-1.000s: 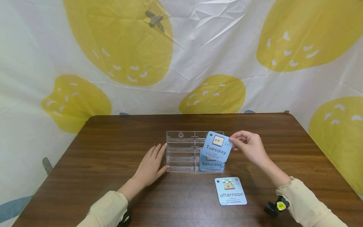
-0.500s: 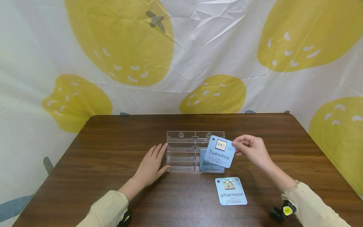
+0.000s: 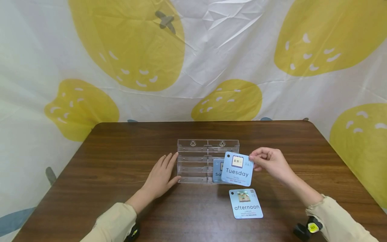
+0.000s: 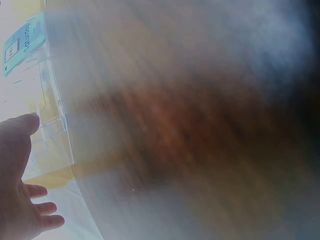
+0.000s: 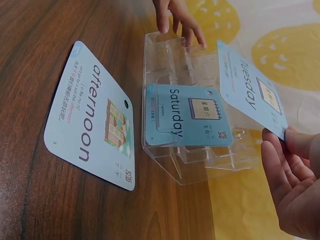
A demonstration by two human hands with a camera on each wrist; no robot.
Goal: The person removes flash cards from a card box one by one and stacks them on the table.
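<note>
Between thumb and fingers my right hand pinches the right edge of a light-blue "Tuesday" flashcard. The card is held up in front of a clear tiered acrylic rack, partly covering a "Saturday" flashcard. In the right wrist view the Saturday card stands in the rack's lowest front slot. My left hand lies at the rack's left side, fingers extended and fingertips touching its edge. An "afternoon" flashcard lies face up on the table in front of the rack.
The rack stands on a dark brown wooden table. Behind it hangs a white cloth with a yellow fruit print. Each wrist wears a black strap device, the right one with a yellow label.
My right hand has drawn the Tuesday card down and to the right, away from the rack's upper tiers. My left hand and the afternoon card have stayed in place.
</note>
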